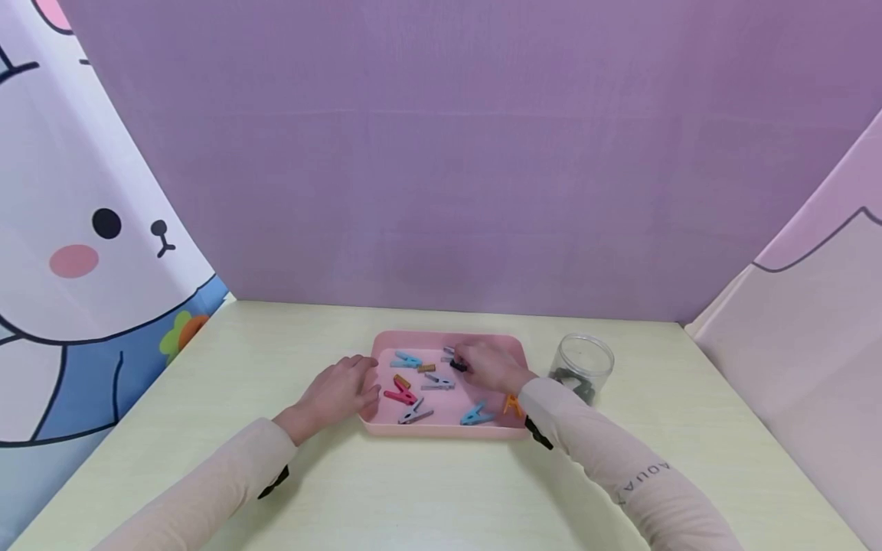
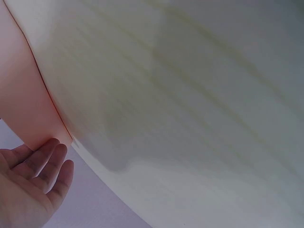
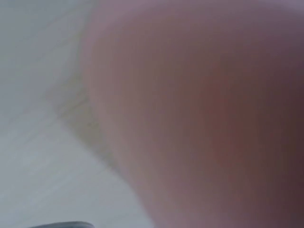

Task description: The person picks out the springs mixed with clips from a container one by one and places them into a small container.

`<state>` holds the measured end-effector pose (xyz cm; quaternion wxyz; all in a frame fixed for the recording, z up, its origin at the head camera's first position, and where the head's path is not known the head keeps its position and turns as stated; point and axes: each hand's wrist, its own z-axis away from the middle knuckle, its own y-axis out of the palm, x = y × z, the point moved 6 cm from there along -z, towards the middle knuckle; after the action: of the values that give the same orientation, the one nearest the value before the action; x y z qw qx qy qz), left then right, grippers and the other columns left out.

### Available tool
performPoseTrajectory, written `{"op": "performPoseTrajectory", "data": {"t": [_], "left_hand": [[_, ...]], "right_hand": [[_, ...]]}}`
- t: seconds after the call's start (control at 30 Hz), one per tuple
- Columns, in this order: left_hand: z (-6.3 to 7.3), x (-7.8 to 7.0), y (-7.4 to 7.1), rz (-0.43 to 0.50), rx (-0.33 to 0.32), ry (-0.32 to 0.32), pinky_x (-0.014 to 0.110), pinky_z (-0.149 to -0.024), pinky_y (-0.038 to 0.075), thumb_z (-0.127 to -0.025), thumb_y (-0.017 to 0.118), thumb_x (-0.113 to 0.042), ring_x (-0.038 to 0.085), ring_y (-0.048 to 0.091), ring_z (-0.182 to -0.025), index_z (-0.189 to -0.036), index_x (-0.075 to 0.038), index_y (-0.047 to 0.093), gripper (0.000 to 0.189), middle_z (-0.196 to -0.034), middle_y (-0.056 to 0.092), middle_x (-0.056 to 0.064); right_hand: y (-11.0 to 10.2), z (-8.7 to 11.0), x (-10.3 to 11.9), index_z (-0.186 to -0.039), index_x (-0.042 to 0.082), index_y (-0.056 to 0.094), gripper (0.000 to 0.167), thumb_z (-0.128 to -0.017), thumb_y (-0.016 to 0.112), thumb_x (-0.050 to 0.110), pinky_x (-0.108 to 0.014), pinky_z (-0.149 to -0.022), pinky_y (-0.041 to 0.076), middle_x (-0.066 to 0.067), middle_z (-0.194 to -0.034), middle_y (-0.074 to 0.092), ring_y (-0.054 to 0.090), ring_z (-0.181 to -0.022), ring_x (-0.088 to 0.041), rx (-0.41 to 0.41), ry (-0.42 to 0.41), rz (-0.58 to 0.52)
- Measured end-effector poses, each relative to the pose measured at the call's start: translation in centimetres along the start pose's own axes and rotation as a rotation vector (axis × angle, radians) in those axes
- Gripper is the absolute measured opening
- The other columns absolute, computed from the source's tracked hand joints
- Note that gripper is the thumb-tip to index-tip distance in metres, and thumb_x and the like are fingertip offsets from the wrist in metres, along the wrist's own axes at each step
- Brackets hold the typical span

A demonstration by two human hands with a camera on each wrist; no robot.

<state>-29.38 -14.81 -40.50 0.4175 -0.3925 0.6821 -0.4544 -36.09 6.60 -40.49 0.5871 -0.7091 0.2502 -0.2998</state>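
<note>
A pink tray lies on the table with several small clothespins in it. My left hand rests at the tray's left rim, fingers loosely bent; the left wrist view shows its fingertips at the tray's pink outer wall. Over the tray's back right part, my right hand pinches a small black clip at its fingertips. Beside that clip a grey clothespin is partly hidden by the hand. In the right wrist view the blurred right hand fills most of the picture.
Right of the tray stands a clear jar with dark pieces inside, partly behind the right sleeve. In the tray lie blue, red, orange and grey clothespins, plus small brown pieces. A purple wall rises behind the table.
</note>
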Motion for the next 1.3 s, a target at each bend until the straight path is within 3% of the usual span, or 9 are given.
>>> {"op": "performPoseTrajectory", "data": {"t": [0.37, 0.97, 1.17, 1.3], "left_hand": [[-0.19, 0.04, 0.20, 0.003, -0.003, -0.006, 0.043, -0.087, 0.049, -0.082, 0.063, -0.034, 0.028, 0.057, -0.104, -0.119, -0.004, 0.054, 0.049, -0.116, 0.059, 0.012], [-0.19, 0.05, 0.24, 0.000, 0.003, -0.013, 0.043, -0.089, 0.049, -0.081, 0.063, -0.032, 0.029, 0.056, -0.106, -0.119, -0.003, 0.054, 0.049, -0.118, 0.058, 0.013], [-0.10, 0.03, 0.22, -0.003, 0.004, -0.014, 0.044, -0.089, 0.048, -0.081, 0.063, -0.032, 0.030, 0.056, -0.107, -0.119, -0.003, 0.054, 0.049, -0.119, 0.058, 0.014], [-0.08, 0.00, 0.16, -0.007, 0.001, -0.009, 0.044, -0.089, 0.049, -0.081, 0.063, -0.032, 0.030, 0.056, -0.107, -0.119, -0.003, 0.054, 0.048, -0.118, 0.058, 0.014]], "right_hand": [[0.33, -0.06, -0.06, -0.088, 0.014, 0.060, 0.009, -0.081, 0.066, 0.012, -0.020, -0.061, 0.039, 0.003, -0.079, 0.057, 0.045, -0.066, -0.009, -0.015, -0.011, 0.004], [0.17, 0.51, -0.32, -0.104, 0.012, 0.063, 0.028, -0.077, 0.065, 0.003, -0.023, -0.075, 0.050, 0.001, -0.098, 0.064, 0.055, -0.080, -0.008, 0.041, 0.064, -0.022], [0.02, 0.60, -0.25, -0.098, 0.011, 0.065, 0.025, -0.076, 0.066, 0.002, -0.023, -0.069, 0.050, -0.001, -0.095, 0.064, 0.056, -0.077, -0.009, 0.034, 0.045, -0.005], [-0.29, 0.81, -0.18, -0.098, 0.010, 0.066, 0.026, -0.074, 0.065, 0.000, -0.024, -0.073, 0.051, -0.001, -0.097, 0.065, 0.058, -0.081, -0.010, 0.023, 0.039, -0.016]]}}
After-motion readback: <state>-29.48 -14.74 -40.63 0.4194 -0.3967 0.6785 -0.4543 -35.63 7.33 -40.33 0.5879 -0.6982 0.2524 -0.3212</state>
